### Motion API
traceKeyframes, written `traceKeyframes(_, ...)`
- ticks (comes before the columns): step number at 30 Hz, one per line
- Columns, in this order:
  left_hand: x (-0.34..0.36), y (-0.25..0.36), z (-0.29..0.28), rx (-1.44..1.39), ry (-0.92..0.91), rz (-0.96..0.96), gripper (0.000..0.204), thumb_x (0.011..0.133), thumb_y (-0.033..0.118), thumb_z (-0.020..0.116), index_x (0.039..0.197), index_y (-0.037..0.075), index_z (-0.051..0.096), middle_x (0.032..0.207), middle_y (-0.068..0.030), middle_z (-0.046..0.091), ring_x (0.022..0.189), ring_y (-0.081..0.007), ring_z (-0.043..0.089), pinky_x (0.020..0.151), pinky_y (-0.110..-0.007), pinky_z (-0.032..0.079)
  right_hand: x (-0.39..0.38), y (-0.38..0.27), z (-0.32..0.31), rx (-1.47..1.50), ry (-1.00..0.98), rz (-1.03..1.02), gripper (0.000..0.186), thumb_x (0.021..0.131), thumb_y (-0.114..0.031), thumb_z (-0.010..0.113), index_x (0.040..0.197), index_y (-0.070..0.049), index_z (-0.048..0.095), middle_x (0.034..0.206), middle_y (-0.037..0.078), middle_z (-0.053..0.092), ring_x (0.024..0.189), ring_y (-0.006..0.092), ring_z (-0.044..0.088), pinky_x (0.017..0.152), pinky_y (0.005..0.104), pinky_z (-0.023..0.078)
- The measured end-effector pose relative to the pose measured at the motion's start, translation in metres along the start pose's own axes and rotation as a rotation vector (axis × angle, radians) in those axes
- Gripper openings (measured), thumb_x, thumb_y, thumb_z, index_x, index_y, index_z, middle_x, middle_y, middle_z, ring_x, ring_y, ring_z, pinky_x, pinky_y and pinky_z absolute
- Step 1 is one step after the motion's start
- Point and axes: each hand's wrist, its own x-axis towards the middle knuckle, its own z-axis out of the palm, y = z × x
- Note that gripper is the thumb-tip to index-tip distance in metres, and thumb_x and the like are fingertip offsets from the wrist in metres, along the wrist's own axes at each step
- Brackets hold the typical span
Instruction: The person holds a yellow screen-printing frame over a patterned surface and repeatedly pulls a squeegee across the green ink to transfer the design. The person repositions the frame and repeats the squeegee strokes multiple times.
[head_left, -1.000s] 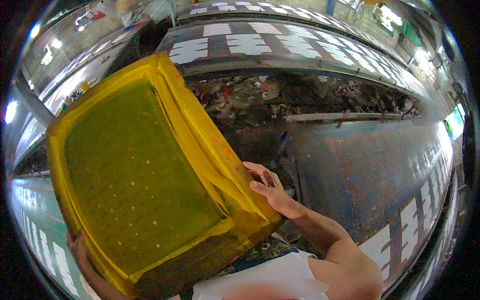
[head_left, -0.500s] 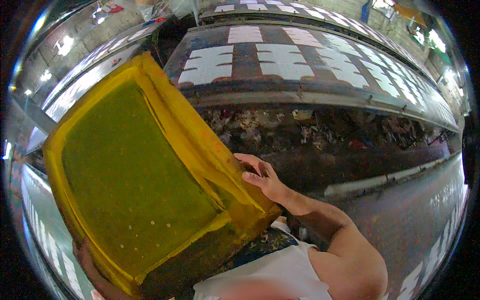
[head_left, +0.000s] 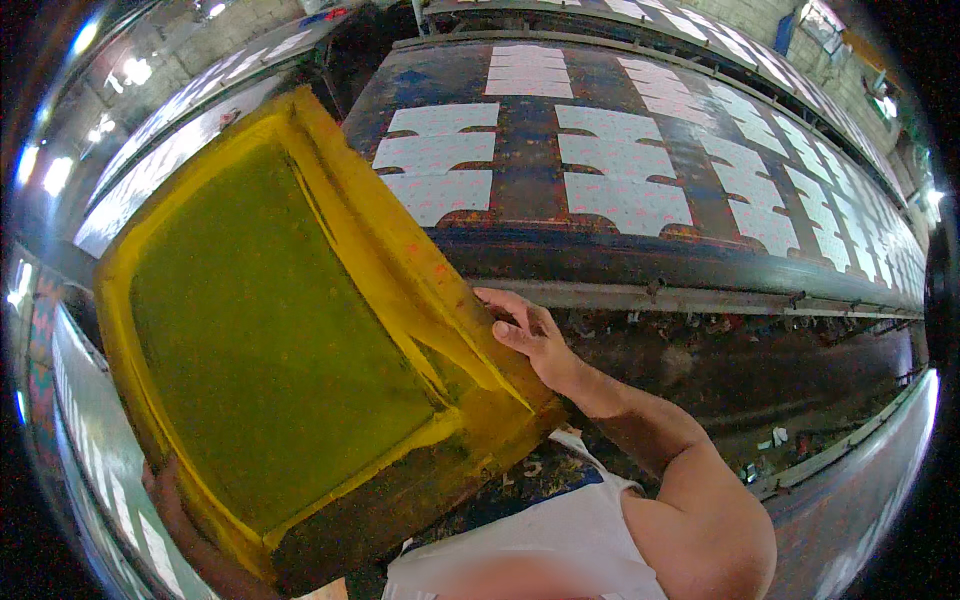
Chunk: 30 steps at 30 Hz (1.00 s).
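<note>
A large screen-printing frame, with yellow borders and dark green mesh, is held tilted in front of me, covering much of the left side. Along its right edge, near the lower right corner, my right hand grips it with fingers and thumb closed at the border. Low on the opposite side, my left hand holds the left edge. Most of its fingers are hidden behind the frame or in shadow.
Beyond the frame stands a long dark printing table bearing rows of white cut pieces with small reddish marks. Its metal rail runs along the near edge. Another table lies at the right. More tables are behind and at far left.
The view has shifted so the long table appears nearer and lower, with its white pieces larger. Both hands keep hold of the screen-printing frame, which stays at about the same tilt.
</note>
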Motion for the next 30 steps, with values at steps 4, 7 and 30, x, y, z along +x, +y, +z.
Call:
traceKeyframes(4,0.099,0.018,0.075,0.007,-0.03,0.118,0.077,0.095,0.024,0.088,0.158,-0.005,0.057,0.146,-0.0181,0.071,0.13,-0.0345,0.066,0.113,-0.043,0.053,0.052,0.001,-0.024,-0.005,0.078,-0.025,0.073,0.109,-0.052,0.067,0.161,-0.001,0.059,0.154,0.012,0.064,0.142,0.0214,0.055,0.123,0.0404,0.04)
traceKeyframes(7,0.189,0.038,0.139,-0.068,-0.068,0.112,0.074,0.095,0.025,0.087,0.157,-0.005,0.058,0.145,-0.0173,0.071,0.129,-0.033,0.066,0.112,-0.042,0.052,0.103,0.001,-0.04,0.012,0.132,-0.082,0.068,0.11,-0.044,0.071,0.157,0.003,0.06,0.156,0.014,0.065,0.146,0.0225,0.056,0.125,0.0402,0.04)
traceKeyframes(30,0.488,0.229,0.68,-0.065,-0.598,0.118,0.069,0.09,0.015,0.089,0.152,-0.003,0.064,0.135,-0.0132,0.076,0.114,-0.0267,0.073,0.102,-0.043,0.056,0.245,0.068,-0.122,0.051,0.834,0.101,0.076,0.107,-0.044,0.075,0.162,0.005,0.056,0.164,0.015,0.061,0.155,0.0258,0.052,0.134,0.0438,0.03)
